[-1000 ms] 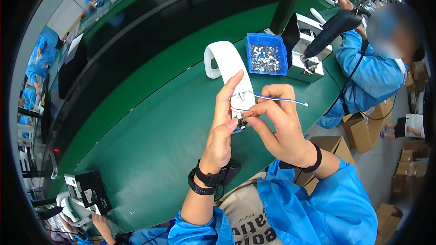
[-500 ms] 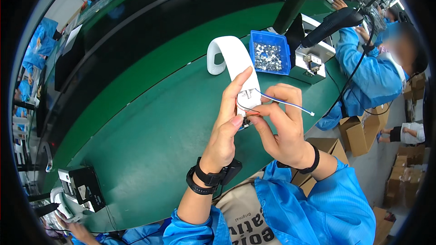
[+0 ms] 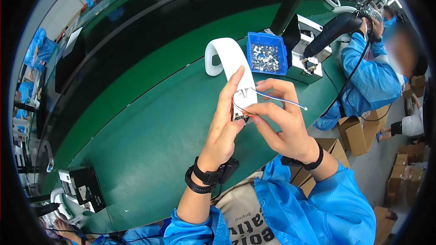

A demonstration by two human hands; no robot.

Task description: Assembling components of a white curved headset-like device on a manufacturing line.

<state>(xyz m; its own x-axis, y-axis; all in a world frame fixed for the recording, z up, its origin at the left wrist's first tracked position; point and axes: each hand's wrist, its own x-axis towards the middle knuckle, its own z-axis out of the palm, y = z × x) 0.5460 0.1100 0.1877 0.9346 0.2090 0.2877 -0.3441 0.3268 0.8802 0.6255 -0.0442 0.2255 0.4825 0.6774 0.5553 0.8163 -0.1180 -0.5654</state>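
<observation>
My left hand (image 3: 222,129) grips a curved white plastic housing (image 3: 234,56), its hooked far end standing up over the bench. Its thumb presses near a small dark circuit board (image 3: 242,119) at the housing's near end. My right hand (image 3: 287,120) is closed in a pinch, thumb and forefinger on thin red and black wires (image 3: 249,114) beside the board; the exact grip is partly hidden. A blue-and-white cable (image 3: 282,100) leaves the housing, passes by my right fingers and ends in a small white connector (image 3: 305,108).
On the green bench (image 3: 150,154), beyond my hands, a blue bin (image 3: 285,63) holds many small metal parts. Next to it stand a metal fixture box (image 3: 306,73) and a black handheld tool (image 3: 335,31). A co-worker (image 3: 374,70) sits at right; cardboard boxes (image 3: 356,131) lie below.
The housing and both hands have shifted slightly left. The circuit board now shows more at the housing's near end. At right, the co-worker's hands have moved toward the black tool.
</observation>
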